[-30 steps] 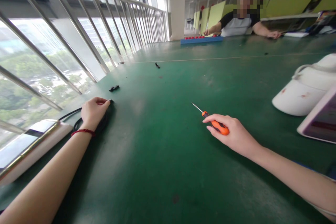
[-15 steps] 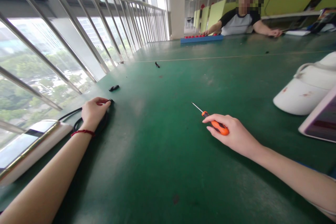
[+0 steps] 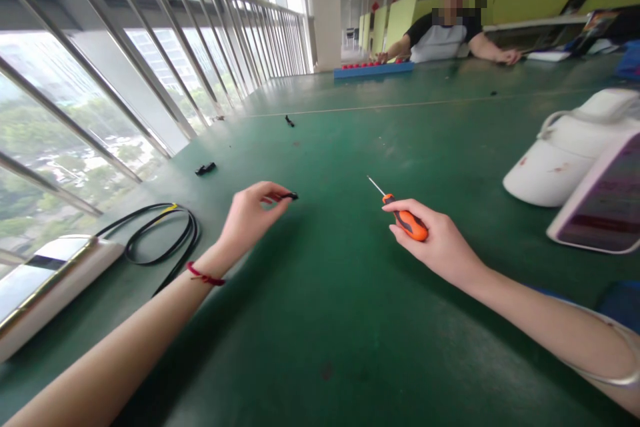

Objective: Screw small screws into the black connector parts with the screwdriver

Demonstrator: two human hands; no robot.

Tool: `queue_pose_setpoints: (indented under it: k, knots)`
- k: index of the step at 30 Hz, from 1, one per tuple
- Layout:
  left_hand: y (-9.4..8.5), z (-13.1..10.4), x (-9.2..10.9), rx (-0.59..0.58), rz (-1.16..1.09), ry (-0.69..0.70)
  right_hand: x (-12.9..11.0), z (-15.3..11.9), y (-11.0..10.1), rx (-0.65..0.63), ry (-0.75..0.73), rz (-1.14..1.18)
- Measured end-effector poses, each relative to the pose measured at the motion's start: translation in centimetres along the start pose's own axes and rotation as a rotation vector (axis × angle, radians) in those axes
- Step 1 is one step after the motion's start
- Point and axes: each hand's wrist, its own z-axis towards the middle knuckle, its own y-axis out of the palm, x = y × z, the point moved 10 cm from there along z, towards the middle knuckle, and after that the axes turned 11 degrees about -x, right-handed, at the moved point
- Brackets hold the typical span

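My left grip [image 3: 251,215] is closed in a pinch, thumb against fingers, on a small black part [image 3: 292,196] that projects from the fingertips. The part is located above the middle of the green table [image 3: 340,320]. My right grip [image 3: 447,240] is closed around the orange-and-dark-grey handle of a screwdriver [image 3: 412,225]. Its thin metal shaft points away from me and slightly left; the tip is apart from the black part.

To the left of my left wrist, which carries a red cord bracelet [image 3: 204,275], a thin black cable [image 3: 193,230] lies in loops beside a white, glossy-topped device [image 3: 75,280]. A second small black piece [image 3: 205,169] lies beyond the cable, near the metal railing [image 3: 200,20]. To the right of the screwdriver, a white bottle with a carrying loop [image 3: 555,160] stands behind a pale-framed screen [image 3: 603,207].
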Motion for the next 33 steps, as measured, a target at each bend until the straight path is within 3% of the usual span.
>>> queue_pose_setpoints:
  k: [2, 4, 6, 8, 12, 18, 33]
  knots:
    - [3.6, 0.3, 4.6, -0.140, -0.030, 0.175, 0.0, 0.0, -0.2, 0.017, -0.006, 0.012]
    - [6.1, 0.5, 8.3, -0.199, 0.024, 0.315, -0.1, -0.1, -0.3, 0.029, -0.021, 0.028]
    - [7.9, 0.9, 10.6, -0.209, 0.113, 0.414, -0.2, -0.1, -0.5, 0.053, -0.038, 0.045]
    - [9.2, 1.2, 11.7, -0.210, 0.205, 0.489, -0.2, -0.2, -0.8, 0.080, -0.045, 0.060]
    - [9.7, 2.2, 10.3, -0.180, 0.211, 0.496, 0.3, -0.2, -0.9, 0.096, -0.036, 0.100]
    - [8.5, 3.2, 6.8, -0.087, 0.020, 0.343, 0.5, -0.1, -0.8, 0.063, 0.000, 0.133]
    - [8.7, 3.4, 6.8, -0.104, 0.024, 0.311, -1.7, -0.7, -1.1, 0.067, -0.203, 0.079]
